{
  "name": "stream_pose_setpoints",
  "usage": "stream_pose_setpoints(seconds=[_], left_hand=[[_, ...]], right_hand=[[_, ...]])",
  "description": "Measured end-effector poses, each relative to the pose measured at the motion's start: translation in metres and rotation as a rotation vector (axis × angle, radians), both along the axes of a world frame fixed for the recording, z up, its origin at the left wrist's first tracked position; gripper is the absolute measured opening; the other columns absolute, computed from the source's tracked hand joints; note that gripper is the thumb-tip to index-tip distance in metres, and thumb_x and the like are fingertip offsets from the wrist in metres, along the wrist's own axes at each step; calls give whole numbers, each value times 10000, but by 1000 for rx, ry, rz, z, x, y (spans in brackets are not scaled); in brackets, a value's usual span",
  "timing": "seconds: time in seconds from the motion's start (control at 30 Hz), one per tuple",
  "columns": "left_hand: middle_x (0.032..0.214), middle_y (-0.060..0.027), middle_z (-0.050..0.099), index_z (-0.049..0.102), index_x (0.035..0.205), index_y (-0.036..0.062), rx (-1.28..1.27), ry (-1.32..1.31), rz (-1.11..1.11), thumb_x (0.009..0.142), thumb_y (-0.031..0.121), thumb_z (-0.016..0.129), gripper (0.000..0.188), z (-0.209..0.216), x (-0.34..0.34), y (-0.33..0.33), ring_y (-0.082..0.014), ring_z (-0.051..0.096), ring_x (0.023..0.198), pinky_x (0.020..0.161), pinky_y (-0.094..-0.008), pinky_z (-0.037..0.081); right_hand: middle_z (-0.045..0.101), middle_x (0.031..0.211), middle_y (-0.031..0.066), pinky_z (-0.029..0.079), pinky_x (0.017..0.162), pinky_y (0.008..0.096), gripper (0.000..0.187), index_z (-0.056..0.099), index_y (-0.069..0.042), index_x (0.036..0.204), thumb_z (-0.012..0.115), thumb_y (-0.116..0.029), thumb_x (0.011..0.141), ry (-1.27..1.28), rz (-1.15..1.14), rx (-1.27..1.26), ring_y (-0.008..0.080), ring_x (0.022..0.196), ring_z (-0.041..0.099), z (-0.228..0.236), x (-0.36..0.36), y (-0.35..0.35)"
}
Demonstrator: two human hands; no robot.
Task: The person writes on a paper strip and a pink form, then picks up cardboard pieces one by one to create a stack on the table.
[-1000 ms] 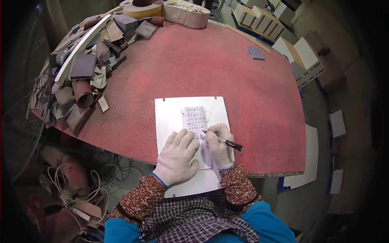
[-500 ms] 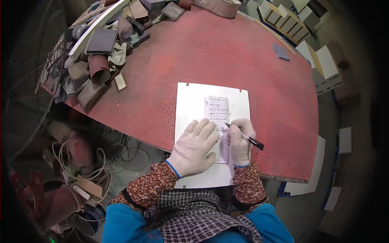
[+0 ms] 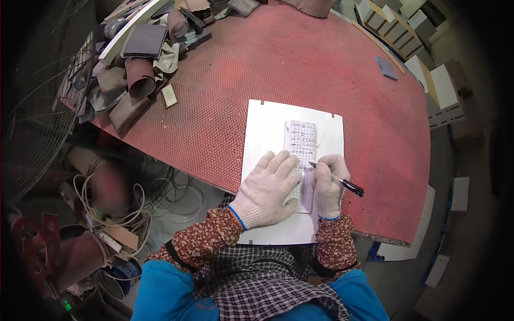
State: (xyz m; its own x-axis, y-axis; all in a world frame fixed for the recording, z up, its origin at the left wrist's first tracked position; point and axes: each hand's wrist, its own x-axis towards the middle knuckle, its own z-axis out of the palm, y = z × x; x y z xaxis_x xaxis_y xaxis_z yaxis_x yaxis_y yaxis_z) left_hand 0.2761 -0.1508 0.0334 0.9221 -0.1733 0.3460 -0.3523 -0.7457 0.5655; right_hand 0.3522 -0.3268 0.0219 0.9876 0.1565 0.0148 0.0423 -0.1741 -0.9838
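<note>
A small ruled notebook (image 3: 304, 140) with handwriting on its upper rows lies on a white board (image 3: 262, 131) at the table's near edge. My left hand (image 3: 269, 190), in a white knit glove, rests flat with fingers stretched across the notebook's left side and the board. In my gloved right hand (image 3: 329, 184) is a black pen (image 3: 352, 187), pinched between thumb and fingers. Its tip points at the gridded page, just right of my left fingertips; whether it touches the paper I cannot tell. My left hand covers part of the lower page.
Sandpaper rolls (image 3: 140, 77), sanding blocks and scraps are heaped at the red table's (image 3: 225, 80) far left. A wire fan guard (image 3: 59, 134) stands beyond the left edge; hoses (image 3: 134, 208) hang below. White panels (image 3: 444, 88) stand right. A grey-blue pad (image 3: 385, 68) lies far right.
The whole scene has shifted a little right and up in the picture, as the view has turned. Both hands keep nearly the same place on the notebook, and the pen stays in my right hand.
</note>
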Motion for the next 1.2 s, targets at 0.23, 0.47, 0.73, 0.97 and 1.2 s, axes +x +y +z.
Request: stream_pose_setpoints(seconds=[0.23,0.47,0.73,0.97,1.2], left_hand=[[1395,-222,551,645,1205,2,18,67,-41,758,372,773,594,5,1,3,-399,461,1412,1215,-537,336],[1412,-227,535,643,1221,-9,34,85,-51,734,448,802,686,4,0,3,-401,444,1431,1239,-547,309],[1402,-224,539,646,1203,-7,35,72,-37,747,458,801,670,1,0,5,-394,446,1427,1231,-551,312],[1364,-194,561,642,1073,36,30,79,-46,719,446,824,572,8,6,0,-389,466,1402,1197,-560,335],[1360,-202,564,634,1096,35,117,46,-45,688,410,859,598,4,1,-6,-421,471,1382,1197,-590,313]], right_hand=[[588,767,-1,439,573,252,137,591,-6,901,599,-121,975,-92,36,-58,54,671,497,1,1,-1],[560,751,-12,429,553,246,131,582,-18,885,595,-106,982,-100,45,-62,44,643,474,-3,1,-3],[564,755,-7,434,556,250,123,581,-14,886,594,-95,977,-92,55,-48,51,649,482,-7,1,0],[587,754,36,460,576,295,115,597,-18,881,601,-97,965,-193,4,2,93,658,521,-5,2,6],[595,758,1,459,591,272,122,624,-4,912,618,-119,955,-127,46,9,61,700,532,-10,-1,5]])
